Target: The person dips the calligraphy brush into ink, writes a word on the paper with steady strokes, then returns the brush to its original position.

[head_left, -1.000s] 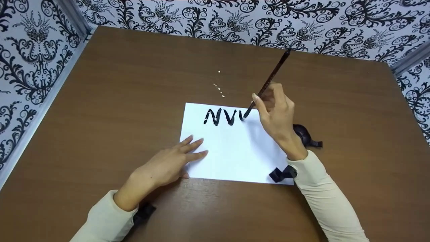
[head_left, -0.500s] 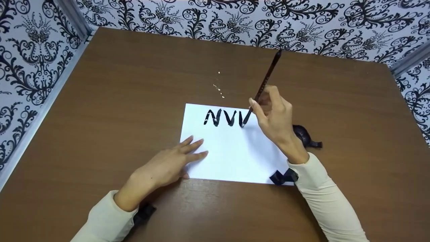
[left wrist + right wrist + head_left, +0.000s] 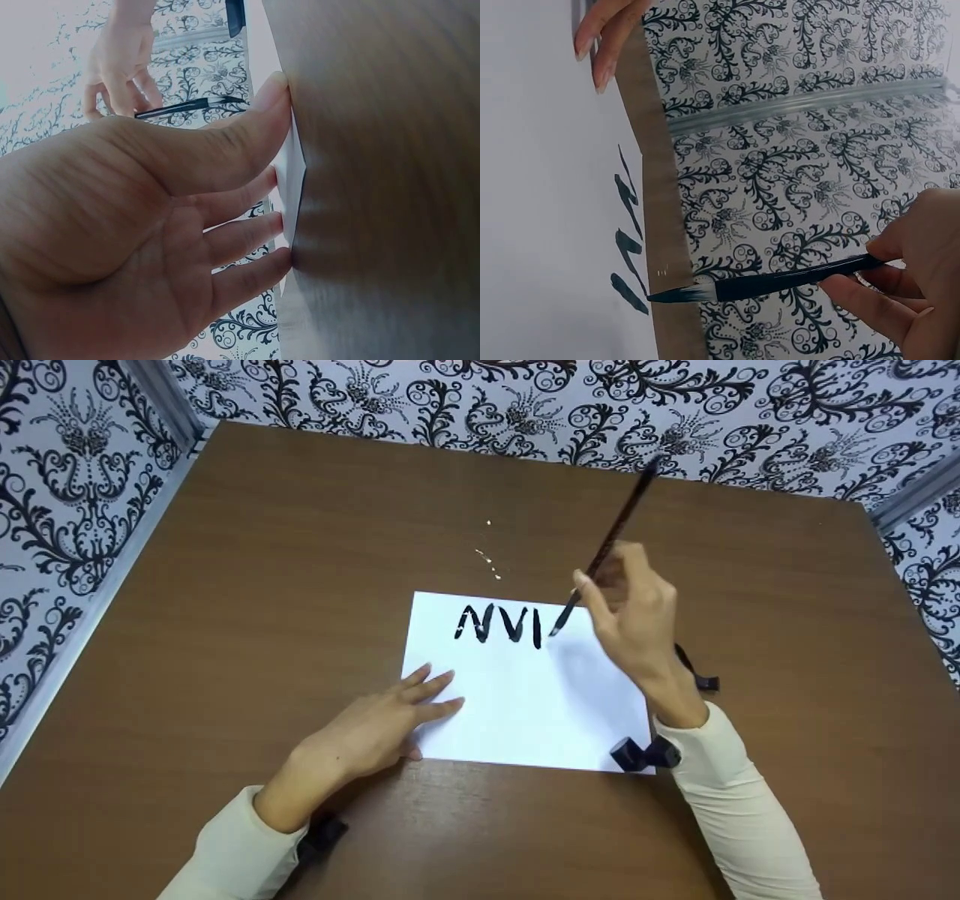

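A sheet of white paper lies on the brown table, with bold black strokes along its upper part. My right hand pinches a dark-handled paintbrush between thumb and fingers. The brush leans up to the right, its tip just right of the last upright stroke; whether the tip touches the paper I cannot tell. In the right wrist view the bristles are dark at the tip and pale near the handle. My left hand rests with spread fingers on the paper's left side, thumb at the lower left corner.
A black object sits right of the paper, mostly hidden by my right wrist. Small light specks dot the table beyond the paper. Black-and-white patterned panels stand behind and at the sides.
The last upright stroke has grown longer downward. My right hand has shifted down slightly, then up and right with the brush, baring that stroke. The left hand stays in place.
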Tool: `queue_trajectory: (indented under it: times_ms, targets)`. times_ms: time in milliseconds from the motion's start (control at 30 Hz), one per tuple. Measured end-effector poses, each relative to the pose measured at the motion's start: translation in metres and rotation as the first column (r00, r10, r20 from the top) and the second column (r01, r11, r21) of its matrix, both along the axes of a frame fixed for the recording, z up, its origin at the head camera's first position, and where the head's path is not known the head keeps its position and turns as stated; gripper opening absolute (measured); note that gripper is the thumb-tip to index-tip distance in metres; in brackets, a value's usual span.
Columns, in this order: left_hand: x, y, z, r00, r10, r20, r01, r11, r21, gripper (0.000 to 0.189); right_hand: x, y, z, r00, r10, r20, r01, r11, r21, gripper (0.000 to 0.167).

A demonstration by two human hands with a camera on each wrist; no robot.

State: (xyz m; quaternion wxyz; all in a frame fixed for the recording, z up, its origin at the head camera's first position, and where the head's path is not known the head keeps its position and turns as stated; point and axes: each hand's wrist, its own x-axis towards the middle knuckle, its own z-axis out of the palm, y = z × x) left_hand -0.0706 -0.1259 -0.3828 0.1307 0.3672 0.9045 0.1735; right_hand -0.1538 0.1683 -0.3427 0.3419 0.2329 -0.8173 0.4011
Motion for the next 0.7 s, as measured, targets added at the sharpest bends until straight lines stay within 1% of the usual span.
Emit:
queue_trajectory:
  times_ms: [100, 233, 467, 700]
  targets:
    - [0.000, 0.000, 0.001, 1.000, 0.003, 0.006, -0.003, 1.000, -0.004, 0.069, -0.006, 0.005, -0.002, 0.999, -0.034, -0.021, 0.033, 0.998, -0.049, 0.021]
    - [0.000, 0.000, 0.001, 1.000, 0.008, 0.017, -0.008, 1.000, -0.003, 0.069, -0.014, 0.010, -0.010, 0.999, -0.038, -0.027, 0.035, 0.995, -0.094, 0.020]
    - [0.000, 0.000, 0.001, 1.000, 0.014, 0.028, -0.014, 1.000, 0.005, 0.069, -0.022, 0.012, -0.024, 0.996, -0.054, -0.066, 0.049, 0.995, -0.082, 0.021]
    - [0.000, 0.001, 0.001, 0.999, 0.016, 0.034, -0.017, 1.000, 0.009, 0.069, -0.023, 0.011, -0.027, 0.996, -0.060, -0.071, 0.054, 0.995, -0.081, 0.021]
